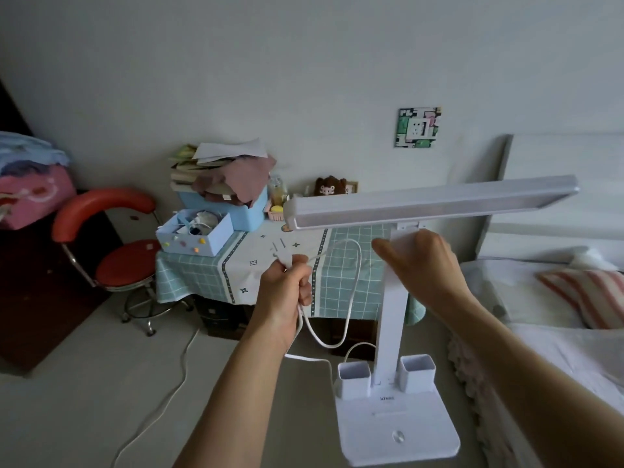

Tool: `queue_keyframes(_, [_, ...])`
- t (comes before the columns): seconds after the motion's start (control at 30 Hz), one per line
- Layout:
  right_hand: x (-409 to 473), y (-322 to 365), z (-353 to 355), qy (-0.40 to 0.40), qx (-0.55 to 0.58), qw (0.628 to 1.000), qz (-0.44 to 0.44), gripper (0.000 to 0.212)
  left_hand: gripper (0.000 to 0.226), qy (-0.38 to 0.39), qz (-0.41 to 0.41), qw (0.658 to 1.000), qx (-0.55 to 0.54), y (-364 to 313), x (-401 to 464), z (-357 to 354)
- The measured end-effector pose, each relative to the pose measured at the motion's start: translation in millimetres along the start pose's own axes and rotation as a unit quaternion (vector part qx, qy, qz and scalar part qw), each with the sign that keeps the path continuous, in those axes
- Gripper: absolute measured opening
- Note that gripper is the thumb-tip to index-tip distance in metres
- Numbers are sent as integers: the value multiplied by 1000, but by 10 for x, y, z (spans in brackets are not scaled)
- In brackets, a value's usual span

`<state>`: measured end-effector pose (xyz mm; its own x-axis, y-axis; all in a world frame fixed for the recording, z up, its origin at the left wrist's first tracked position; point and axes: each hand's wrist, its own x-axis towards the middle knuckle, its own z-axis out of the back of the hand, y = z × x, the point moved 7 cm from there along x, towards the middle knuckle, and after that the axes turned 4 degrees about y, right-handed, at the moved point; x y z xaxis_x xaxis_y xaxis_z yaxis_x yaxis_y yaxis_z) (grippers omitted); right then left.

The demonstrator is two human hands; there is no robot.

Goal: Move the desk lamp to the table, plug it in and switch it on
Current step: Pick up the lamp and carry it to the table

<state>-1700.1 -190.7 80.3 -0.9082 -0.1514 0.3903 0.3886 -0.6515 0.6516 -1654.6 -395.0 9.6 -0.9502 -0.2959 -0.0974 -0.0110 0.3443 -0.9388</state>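
Gripping lamp post (391,298), right hand (422,265), left hand (287,288) clenching plug (285,260), prongs blurred

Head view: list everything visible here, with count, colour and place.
lamp: one, white, carried mid-air, unlit
cord: one, white, looped beside lamp
plug: one, white, at left hand
table: one, green checked cloth, by wall
boxes: two, pale blue, table's left
chair: one, red, left of table
socket: one, white, on wall
bed: one, white, right
pillow: one, striped, on bed
left hand: closed on cord
right hand: gripping lamp's post
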Motion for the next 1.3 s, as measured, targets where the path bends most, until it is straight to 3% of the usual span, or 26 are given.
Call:
queue_keyframes(0.3, [1160,-694,-122,-34,9,999,-26,52,14,22,-11,1000,19,36,1340,-527])
queue_keyframes(0.87, [3575,-1261,-681,-48,18,998,-22,53,22,36,-69,997,7,-468,4021,-1166])
queue_keyframes(1.3, [5173,-2026,-960,16,39,999,11,52,28,-4,-106,994,-34,-419,5447,-1803])
